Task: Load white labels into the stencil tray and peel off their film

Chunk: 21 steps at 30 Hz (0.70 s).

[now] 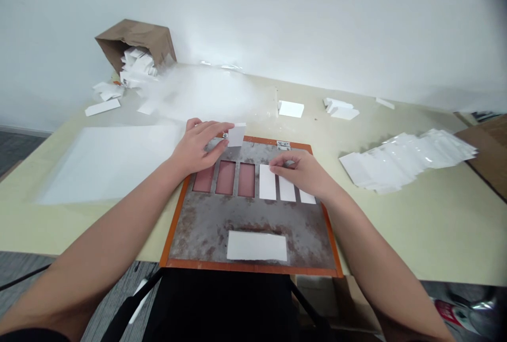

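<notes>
Board [253, 215] lies on the bench [412, 225]; over its far edge the left hand [203, 146] pinches a white piece [236, 136] between thumb and fingers, while the right hand [300, 171], fingers bent together, touches a white card [267, 183] in its fourth slot from left, grip unclear

This looks like a small workshop; a worktop [443, 225] against a white wall [277, 14] carries a slotted plate [253, 215], a cardboard box [138, 34] and fanned packets [407, 159].
</notes>
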Motion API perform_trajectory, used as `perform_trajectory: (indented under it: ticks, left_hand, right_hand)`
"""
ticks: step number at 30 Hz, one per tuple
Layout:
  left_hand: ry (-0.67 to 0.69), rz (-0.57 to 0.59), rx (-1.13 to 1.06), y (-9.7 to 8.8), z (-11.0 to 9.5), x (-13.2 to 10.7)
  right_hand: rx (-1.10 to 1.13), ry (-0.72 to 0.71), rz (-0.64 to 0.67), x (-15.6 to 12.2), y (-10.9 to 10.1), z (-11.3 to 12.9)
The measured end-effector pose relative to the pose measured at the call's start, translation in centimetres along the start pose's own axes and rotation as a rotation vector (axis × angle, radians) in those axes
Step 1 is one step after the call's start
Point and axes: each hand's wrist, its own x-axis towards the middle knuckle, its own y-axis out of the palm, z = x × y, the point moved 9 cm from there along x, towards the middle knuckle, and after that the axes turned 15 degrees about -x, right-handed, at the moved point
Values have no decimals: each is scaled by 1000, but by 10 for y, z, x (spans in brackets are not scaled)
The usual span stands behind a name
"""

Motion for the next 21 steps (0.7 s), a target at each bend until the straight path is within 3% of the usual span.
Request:
perform_trajectory:
  ticks: [14,21]
  left_hand:
    - [45,-22,-10,-2,-4,-1]
    - [18,-3,-16,0,-2,-1]
  right_hand:
    - [-71,23,-53,-6,-4,5]
    - [-143,12,134,-15,2,6]
